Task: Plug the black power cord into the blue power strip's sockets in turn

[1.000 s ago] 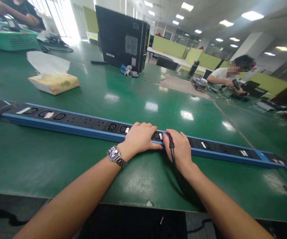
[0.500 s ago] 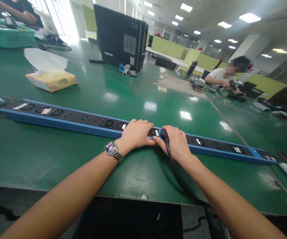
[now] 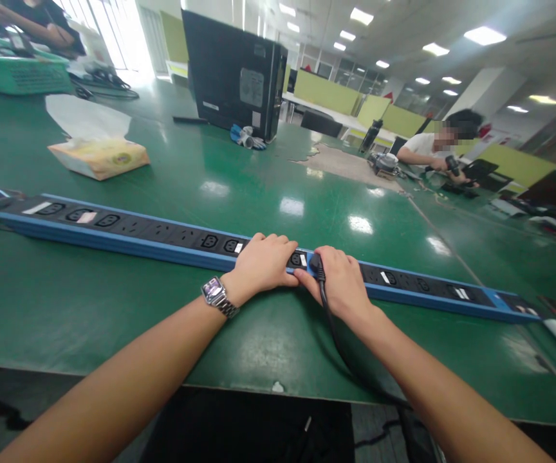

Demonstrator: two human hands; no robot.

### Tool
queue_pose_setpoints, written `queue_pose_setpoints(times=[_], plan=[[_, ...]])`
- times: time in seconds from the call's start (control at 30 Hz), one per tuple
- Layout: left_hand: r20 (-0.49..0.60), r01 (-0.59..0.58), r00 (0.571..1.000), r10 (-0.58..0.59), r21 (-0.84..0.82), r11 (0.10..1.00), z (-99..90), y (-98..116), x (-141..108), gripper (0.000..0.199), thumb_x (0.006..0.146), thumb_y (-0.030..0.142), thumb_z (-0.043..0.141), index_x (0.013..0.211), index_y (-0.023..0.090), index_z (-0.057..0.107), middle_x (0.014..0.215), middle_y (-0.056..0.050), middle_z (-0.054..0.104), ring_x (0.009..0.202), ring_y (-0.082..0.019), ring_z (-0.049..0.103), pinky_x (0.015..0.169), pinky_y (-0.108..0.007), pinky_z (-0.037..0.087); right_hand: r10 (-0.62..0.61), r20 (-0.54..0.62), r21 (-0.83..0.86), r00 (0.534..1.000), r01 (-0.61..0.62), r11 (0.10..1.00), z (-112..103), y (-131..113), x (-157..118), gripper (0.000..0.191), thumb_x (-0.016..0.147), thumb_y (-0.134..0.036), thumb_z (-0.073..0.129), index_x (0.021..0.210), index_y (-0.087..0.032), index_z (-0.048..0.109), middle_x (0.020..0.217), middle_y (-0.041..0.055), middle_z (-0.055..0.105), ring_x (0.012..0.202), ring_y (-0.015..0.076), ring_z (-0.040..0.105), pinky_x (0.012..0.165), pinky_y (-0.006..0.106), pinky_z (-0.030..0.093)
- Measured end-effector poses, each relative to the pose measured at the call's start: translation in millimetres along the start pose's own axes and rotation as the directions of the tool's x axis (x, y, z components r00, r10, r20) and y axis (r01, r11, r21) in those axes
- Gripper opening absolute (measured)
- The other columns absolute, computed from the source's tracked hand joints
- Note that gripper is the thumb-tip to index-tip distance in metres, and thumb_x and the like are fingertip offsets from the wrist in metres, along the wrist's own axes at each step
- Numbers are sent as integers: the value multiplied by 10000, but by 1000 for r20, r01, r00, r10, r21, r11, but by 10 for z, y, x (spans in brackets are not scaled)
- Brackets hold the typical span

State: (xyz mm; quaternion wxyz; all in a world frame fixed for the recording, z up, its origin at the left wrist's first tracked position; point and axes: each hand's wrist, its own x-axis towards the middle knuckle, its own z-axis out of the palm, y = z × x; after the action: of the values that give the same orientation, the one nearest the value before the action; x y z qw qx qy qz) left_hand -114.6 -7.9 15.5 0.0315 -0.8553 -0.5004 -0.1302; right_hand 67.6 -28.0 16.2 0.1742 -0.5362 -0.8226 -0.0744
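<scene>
A long blue and black power strip [image 3: 162, 241] lies across the green table, with several sockets facing up. My left hand [image 3: 264, 260], below a wrist watch [image 3: 215, 292], wraps over the middle of the strip. Just to its right, my right hand [image 3: 338, 276] is closed over the strip, its thumb near my left thumb. Against the inner side of my right hand stands a black plug [image 3: 315, 262]; its cable [image 3: 331, 321] runs down over the table's front edge. Whether the plug sits in a socket is hidden.
A tissue box [image 3: 101, 157] stands at the left, behind the strip. Further back are a black computer case [image 3: 234, 77], blue-grey gloves [image 3: 248, 137] and a green basket [image 3: 22, 74]. A person [image 3: 432, 151] works at the back right; another person's arms show at the upper left.
Both hands keep their hold on the strip. The strip's left part appears slightly further left and lower in the view. The person at the back right has shifted a little.
</scene>
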Motion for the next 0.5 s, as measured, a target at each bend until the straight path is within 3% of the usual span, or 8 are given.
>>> queue_pose_setpoints(times=[0.13, 0.37, 0.5], plan=[[-6, 1, 1000, -1, -3, 1000, -8, 8, -3, 490, 756, 517, 636, 1129, 200, 606, 1068, -91, 672, 994, -300, 624, 819, -405, 414, -5, 6, -11, 1000, 5, 1000, 25, 14, 38, 418, 888, -571, 475, 1002, -181, 574, 969, 109, 650, 916, 255, 582, 805, 371, 392], [-14, 12, 1000, -12, -19, 1000, 0, 3, -6, 566, 756, 644, 597, 1109, 203, 620, 1040, -98, 678, 992, -294, 624, 833, -398, 411, 107, -230, 78, 967, -91, 993, 261, -24, -13, 312, 885, -426, 502, 1053, -183, 604, 1022, 100, 673, 949, 248, 582, 875, 380, 393], [-28, -5, 1000, 4, -28, 1000, 27, -20, -13, 621, 736, 679, 609, 1129, 197, 609, 1029, -92, 675, 973, -297, 624, 821, -409, 416, 76, -171, 222, 982, -37, 974, 203, 80, -23, 397, 830, -448, 587, 1123, -180, 603, 1082, 104, 678, 978, 254, 609, 897, 391, 434]])
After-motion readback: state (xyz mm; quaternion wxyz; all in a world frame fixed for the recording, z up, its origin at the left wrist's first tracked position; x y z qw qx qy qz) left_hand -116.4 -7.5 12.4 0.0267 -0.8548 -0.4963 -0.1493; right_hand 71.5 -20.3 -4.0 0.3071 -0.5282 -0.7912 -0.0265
